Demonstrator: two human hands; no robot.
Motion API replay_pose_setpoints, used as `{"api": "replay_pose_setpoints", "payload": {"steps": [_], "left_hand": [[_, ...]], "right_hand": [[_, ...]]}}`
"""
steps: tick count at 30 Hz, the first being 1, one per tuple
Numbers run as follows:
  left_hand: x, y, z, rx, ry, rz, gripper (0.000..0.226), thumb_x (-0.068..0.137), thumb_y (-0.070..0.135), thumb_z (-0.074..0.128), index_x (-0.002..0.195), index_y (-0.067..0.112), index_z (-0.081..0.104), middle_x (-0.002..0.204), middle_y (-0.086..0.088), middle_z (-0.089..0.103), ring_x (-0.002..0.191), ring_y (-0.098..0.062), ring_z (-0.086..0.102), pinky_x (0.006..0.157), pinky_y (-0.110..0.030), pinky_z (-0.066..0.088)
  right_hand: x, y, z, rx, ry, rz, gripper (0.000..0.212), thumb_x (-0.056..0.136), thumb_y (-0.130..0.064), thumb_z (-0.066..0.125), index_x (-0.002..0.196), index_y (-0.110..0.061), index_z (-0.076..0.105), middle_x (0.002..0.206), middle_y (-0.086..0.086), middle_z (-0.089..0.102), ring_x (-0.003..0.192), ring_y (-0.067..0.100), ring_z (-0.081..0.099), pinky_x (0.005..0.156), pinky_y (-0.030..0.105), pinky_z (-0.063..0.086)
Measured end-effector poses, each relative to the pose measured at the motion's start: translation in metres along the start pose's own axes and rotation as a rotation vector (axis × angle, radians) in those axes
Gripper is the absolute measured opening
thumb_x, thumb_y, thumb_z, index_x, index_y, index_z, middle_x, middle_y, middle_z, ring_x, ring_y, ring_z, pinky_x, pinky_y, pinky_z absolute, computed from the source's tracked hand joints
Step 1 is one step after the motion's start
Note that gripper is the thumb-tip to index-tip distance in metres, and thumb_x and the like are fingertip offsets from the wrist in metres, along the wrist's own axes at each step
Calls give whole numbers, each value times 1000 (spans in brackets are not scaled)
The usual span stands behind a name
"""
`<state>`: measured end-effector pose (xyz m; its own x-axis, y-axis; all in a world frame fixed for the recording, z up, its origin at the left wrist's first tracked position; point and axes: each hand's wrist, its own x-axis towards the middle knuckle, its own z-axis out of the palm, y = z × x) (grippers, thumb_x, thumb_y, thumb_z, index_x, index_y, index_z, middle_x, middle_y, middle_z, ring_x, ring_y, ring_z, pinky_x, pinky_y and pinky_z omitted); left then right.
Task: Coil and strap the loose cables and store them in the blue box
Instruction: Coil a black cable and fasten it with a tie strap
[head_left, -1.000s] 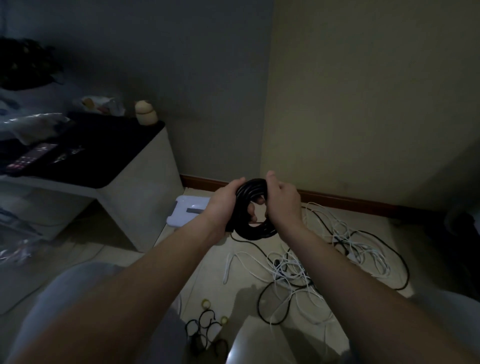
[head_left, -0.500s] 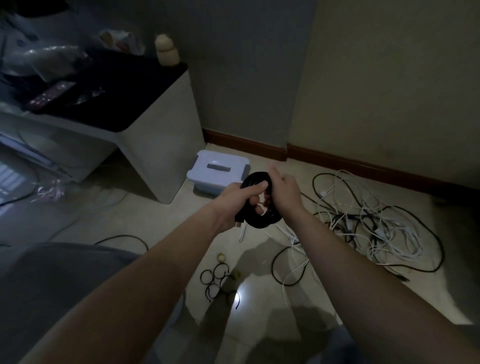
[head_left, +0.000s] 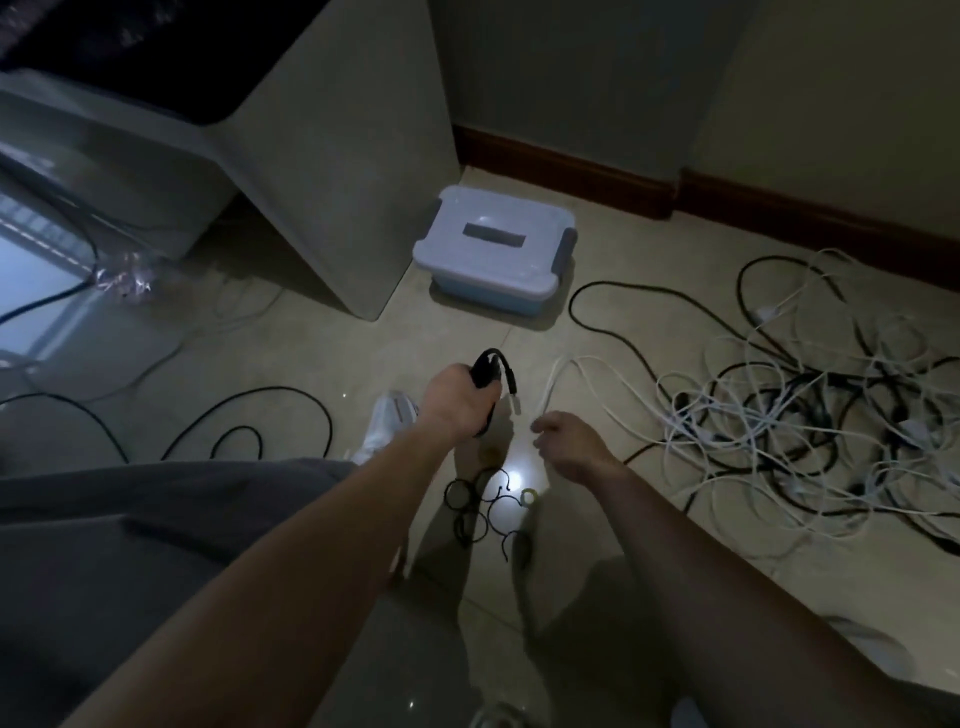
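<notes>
**On the floor, one hand left on the coil**

Low over the tiled floor (head_left: 363, 353), in the head view, the left hand (head_left: 452, 405) alone has its grip closed round the black coil (head_left: 484, 366). Half a second ago both hands clasped it. The right hand (head_left: 571, 447) has since let go and dropped lower, its grip slack, fingers loosely bent with nothing seen in them, near the end of a white cable. The view has also tipped down, so the blue box (head_left: 488, 296) now sits near the middle.

Earlier the coil showed as a ring; now it is edge-on, its long axis running up and away from the fist. One plug end (head_left: 515, 402) curls over and hangs down on the right.

One coil is held. One blue box, lid shut, stands on the floor just beside the foot of the worktop (head_left: 343, 182), its long side running left to right. Several black loop straps (head_left: 475, 506) lie below the hands, too overlapped to count. One tangle (head_left: 779, 415) of white and black cables lies to the right, strands uncountable. One loose black cable (head_left: 291, 395) lies to the left.
</notes>
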<state>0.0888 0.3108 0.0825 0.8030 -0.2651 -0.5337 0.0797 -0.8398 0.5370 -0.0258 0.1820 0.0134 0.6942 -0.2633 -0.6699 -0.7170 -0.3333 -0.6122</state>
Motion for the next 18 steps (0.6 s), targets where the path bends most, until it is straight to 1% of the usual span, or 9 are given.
{"api": "replay_pose_setpoints", "payload": {"steps": [3, 5, 8, 10, 11, 13, 15, 16, 18], "left_hand": [[25, -14, 4, 15, 24, -20, 30, 94, 38, 62, 102, 9, 63, 98, -14, 70, 92, -30, 67, 85, -44, 58], [39, -19, 5, 28, 28, -16, 24, 95, 37, 62, 98, 13, 61, 96, -13, 70, 88, -27, 67, 82, -42, 59], [56, -22, 8, 52, 23, -10, 26, 95, 39, 62, 102, 14, 63, 96, -10, 70, 86, -24, 66, 78, -37, 57], [65, -23, 10, 55, 16, -12, 30, 94, 39, 63, 108, 12, 65, 95, -8, 68, 86, -24, 65, 78, -37, 57], [68, -24, 11, 60, 13, -10, 30, 94, 40, 63, 107, 12, 65, 93, -7, 68, 83, -23, 65, 73, -34, 55], [72, -26, 12, 71, 10, -13, 29, 94, 41, 63, 105, 14, 64, 90, -5, 67, 73, -16, 61, 58, -27, 47], [75, -27, 12, 75, 9, -11, 29, 93, 41, 63, 105, 15, 64, 90, -5, 67, 69, -11, 58, 52, -24, 41], [74, -27, 11, 77, 11, -11, 30, 93, 42, 63, 106, 14, 64, 91, -5, 67, 71, -13, 59, 53, -25, 42], [72, -26, 7, 68, 10, -9, 31, 94, 40, 64, 107, 12, 64, 94, -8, 69, 79, -20, 64, 63, -30, 52]], "right_hand": [[18, 7, 27, -132, -145, -58, 37, 92, 4, 45, 123, -5, 65, 132, 15, 61, 124, 30, 56, 103, 30, 43], [29, 8, 44, -221, -169, -100, 42, 90, 5, 45, 125, -7, 65, 131, 16, 59, 122, 32, 56, 101, 33, 45], [46, 9, 64, -373, -184, -102, 47, 94, -5, 45, 137, -20, 57, 135, 14, 45, 123, 36, 51, 100, 36, 44], [56, 10, 72, -480, -231, -95, 49, 95, -13, 44, 144, -19, 49, 141, 14, 36, 128, 37, 45, 106, 40, 41], [58, 11, 75, -520, -233, -106, 49, 96, -16, 44, 145, -17, 47, 143, 13, 34, 128, 37, 43, 107, 41, 41], [64, 14, 81, -594, -216, -144, 43, 96, -18, 44, 138, -11, 50, 140, 11, 34, 125, 35, 42, 104, 41, 42], [66, 15, 82, -610, -182, -171, 35, 96, -17, 45, 127, -3, 53, 134, 14, 39, 122, 36, 45, 99, 39, 44], [66, 15, 82, -571, -155, -176, 33, 94, -15, 46, 122, 0, 54, 129, 16, 42, 119, 37, 49, 94, 37, 44], [61, 11, 74, -442, -92, -170, 26, 92, -12, 51, 107, 6, 61, 111, 20, 51, 106, 38, 58, 76, 28, 41]]}}
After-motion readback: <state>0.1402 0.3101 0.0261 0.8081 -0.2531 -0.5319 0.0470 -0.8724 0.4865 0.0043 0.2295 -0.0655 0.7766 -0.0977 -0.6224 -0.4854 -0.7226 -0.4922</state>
